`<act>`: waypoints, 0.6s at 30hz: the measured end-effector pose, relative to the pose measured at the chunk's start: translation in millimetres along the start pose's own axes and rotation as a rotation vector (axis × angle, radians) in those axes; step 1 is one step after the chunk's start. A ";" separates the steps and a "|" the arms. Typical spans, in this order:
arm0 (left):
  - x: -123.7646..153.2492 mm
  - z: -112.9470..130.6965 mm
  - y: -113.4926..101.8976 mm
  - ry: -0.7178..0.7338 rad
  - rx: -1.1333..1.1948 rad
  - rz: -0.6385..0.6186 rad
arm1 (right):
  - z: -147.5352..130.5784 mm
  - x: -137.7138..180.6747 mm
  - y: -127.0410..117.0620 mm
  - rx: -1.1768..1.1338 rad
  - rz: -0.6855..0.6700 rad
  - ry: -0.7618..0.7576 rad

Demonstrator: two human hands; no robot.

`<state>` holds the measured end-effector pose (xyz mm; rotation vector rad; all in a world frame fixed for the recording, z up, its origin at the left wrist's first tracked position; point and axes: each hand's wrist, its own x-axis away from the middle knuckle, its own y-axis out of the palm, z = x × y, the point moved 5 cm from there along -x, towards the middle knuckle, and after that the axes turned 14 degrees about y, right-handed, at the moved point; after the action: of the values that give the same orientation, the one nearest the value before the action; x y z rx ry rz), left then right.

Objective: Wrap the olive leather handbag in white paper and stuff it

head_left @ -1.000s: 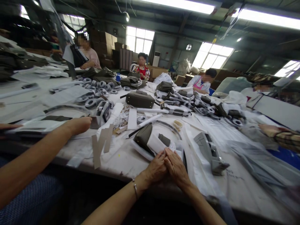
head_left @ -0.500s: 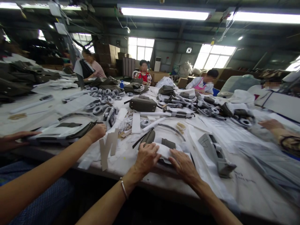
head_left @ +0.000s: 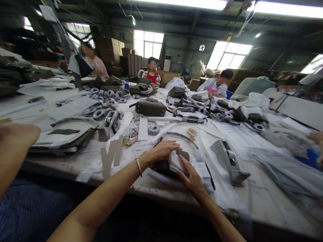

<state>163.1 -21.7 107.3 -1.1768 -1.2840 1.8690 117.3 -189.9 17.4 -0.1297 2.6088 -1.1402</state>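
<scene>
My left hand (head_left: 161, 151) lies palm down over a small olive-green bag part (head_left: 182, 155) that is partly wrapped in white paper (head_left: 174, 162), near the front edge of the work table (head_left: 254, 198). My right hand (head_left: 189, 175) presses its fingers against the right side of the same white wrap. A thin bracelet (head_left: 138, 167) sits on my left wrist. Most of the green piece is hidden under my hands and the paper.
A grey tape dispenser (head_left: 228, 162) stands right of my hands. Upright card strips (head_left: 111, 156) stand to the left. A finished olive handbag (head_left: 150, 107), tape rolls (head_left: 153, 129) and wrapped parts lie farther back. A neighbour's arm (head_left: 15, 144) is at left. Several workers sit around the table.
My left hand has slid forward over the wrapped green piece and my right hand has moved in against it. The neighbour's arm at left has drawn back from the table.
</scene>
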 end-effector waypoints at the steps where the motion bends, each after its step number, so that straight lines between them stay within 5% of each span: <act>1: -4.8 -9.8 7.6 0.020 0.053 -0.029 | 2.5 -0.8 -0.3 -0.032 -0.002 0.033; 6: -8.6 -40.5 32.4 -0.012 0.169 -0.124 | 6.0 0.7 -2.1 -0.124 -0.013 0.072; 12: -16.0 -29.5 30.0 0.129 0.113 -0.127 | 3.2 3.4 -6.0 -0.154 -0.009 0.057; 18: -13.3 -29.4 19.6 0.048 0.007 -0.133 | 0.7 2.8 -6.4 -0.121 0.003 0.016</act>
<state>195.7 -27.6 89.2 -1.0978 -1.2962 1.7384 114.6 -195.4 21.0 -0.1432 2.6909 -0.9860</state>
